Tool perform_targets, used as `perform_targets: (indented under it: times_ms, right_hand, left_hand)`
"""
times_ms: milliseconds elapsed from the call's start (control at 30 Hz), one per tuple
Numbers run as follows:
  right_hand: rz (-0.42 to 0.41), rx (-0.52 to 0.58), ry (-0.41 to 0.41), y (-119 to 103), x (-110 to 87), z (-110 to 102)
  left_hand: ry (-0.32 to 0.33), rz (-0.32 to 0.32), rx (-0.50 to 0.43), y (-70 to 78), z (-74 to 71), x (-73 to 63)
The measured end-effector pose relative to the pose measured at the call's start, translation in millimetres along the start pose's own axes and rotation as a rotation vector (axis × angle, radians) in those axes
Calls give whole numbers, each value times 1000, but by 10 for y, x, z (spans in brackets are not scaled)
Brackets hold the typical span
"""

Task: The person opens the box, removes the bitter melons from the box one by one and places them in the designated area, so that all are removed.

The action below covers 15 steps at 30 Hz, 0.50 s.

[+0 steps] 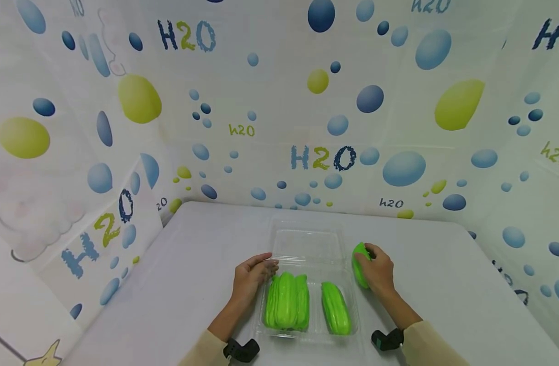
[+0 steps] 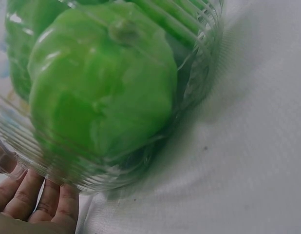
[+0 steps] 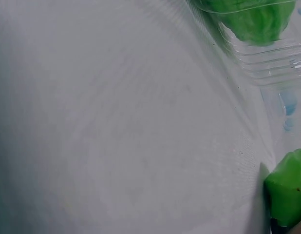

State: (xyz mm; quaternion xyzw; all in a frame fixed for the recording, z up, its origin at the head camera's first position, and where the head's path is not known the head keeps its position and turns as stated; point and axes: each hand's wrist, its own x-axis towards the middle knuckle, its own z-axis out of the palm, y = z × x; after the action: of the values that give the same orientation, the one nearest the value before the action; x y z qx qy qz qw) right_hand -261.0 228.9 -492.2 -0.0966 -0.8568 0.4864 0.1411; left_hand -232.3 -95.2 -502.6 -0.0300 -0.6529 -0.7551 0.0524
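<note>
A clear plastic clamshell container (image 1: 316,333) lies with its lid (image 1: 308,244) folded back. Inside it, several long, ridged, bright green vegetable-like pieces (image 1: 287,301) are packed side by side at the left, and one more green piece (image 1: 336,308) lies apart at the right. My left hand (image 1: 249,278) pinches the container's left edge near the hinge; in the left wrist view its fingers (image 2: 67,207) are against the clear wall. Just beyond the container's right side, my right hand (image 1: 379,269) grips another green ridged piece (image 1: 359,264), whose end shows in the right wrist view.
A white-covered table (image 1: 183,269) extends to both sides of the container. Behind it hangs a white curtain (image 1: 279,101) printed with blue and yellow drops. A black device sits on each wrist.
</note>
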Motion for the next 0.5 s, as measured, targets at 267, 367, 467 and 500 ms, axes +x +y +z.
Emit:
perform_targets:
  times_ms: [267, 367, 467, 500]
  right_hand:
    - [9, 4, 5, -36, -27, -43]
    - [9, -7, 14, -41, -31, -45]
    - [2, -20, 31, -48, -31, -47]
    - [-3, -26, 35, -49, -32, -48]
  left_hand:
    - [-7, 6, -9, 2, 0, 7]
    - [-4, 5, -8, 1, 1, 3]
    - [-2, 5, -3, -1, 0, -1]
    - [-2, 5, -3, -2, 0, -1]
